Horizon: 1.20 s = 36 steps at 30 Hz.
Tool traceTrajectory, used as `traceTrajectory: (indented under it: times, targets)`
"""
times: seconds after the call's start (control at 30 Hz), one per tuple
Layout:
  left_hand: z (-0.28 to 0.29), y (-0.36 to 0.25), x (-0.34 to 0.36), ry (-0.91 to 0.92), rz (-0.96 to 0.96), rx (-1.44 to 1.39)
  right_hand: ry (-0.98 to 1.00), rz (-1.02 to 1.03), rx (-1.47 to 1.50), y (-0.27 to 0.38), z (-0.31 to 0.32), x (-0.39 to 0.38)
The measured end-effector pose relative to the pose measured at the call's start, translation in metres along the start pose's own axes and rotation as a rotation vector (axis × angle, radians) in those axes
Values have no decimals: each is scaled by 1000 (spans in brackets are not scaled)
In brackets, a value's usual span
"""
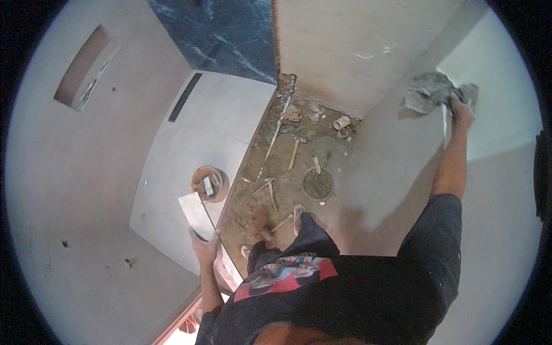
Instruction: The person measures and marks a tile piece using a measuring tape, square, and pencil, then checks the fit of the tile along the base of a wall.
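Note:
My right hand (462, 110) is stretched out to the upper right. Bunched in its fingers is a damp-looking grey cloth (430, 92), which lies against the pale wall (397, 155). Low on the left, my left hand (205, 247) grips the lower end of a flat, white, rectangular piece (196, 214) that looks like a cut tile. Just beyond that piece stands a brownish bucket (208, 183) with some light-coloured blocks inside. The piece's upper edge overlaps the bucket's near rim in this view.
On the dirty floor (282, 155) lie a hammer (296, 152), a second hammer (272, 192), a mallet (276, 227) and a white pipe (279, 123). A round pan of grey mortar (318, 185) holds a trowel. Short pipe pieces (341, 122) sit by the far wall.

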<state>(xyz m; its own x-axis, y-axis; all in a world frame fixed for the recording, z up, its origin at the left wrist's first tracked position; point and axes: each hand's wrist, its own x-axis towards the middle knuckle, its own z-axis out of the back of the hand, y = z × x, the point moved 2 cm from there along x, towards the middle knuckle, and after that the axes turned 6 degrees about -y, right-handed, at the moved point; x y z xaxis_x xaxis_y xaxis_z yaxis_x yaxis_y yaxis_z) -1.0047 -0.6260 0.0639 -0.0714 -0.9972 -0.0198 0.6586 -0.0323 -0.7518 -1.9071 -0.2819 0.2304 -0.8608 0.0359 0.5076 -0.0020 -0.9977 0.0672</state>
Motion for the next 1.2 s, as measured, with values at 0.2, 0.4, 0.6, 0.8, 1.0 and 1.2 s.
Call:
traceTrajectory:
  times: [0.2,0.4,0.6,0.8,1.0,1.2]
  targets:
    - [-34,-46,2,18,36,24,73,-104,-47,-1,-57,52]
    - [-57,-50,17,49,14,-30,-48,-20,384,16,-57,81]
    - [-64,-32,22,99,74,-6,-84,335,922,248,28,-7]
    - [-77,-61,14,79,23,-63,104,488,1007,428,65,-93]
    - [-60,-53,3,76,127,9,-2,540,789,386,0,-39]
    - [-59,-103,19,72,108,207,135,498,67,127,-79,82]
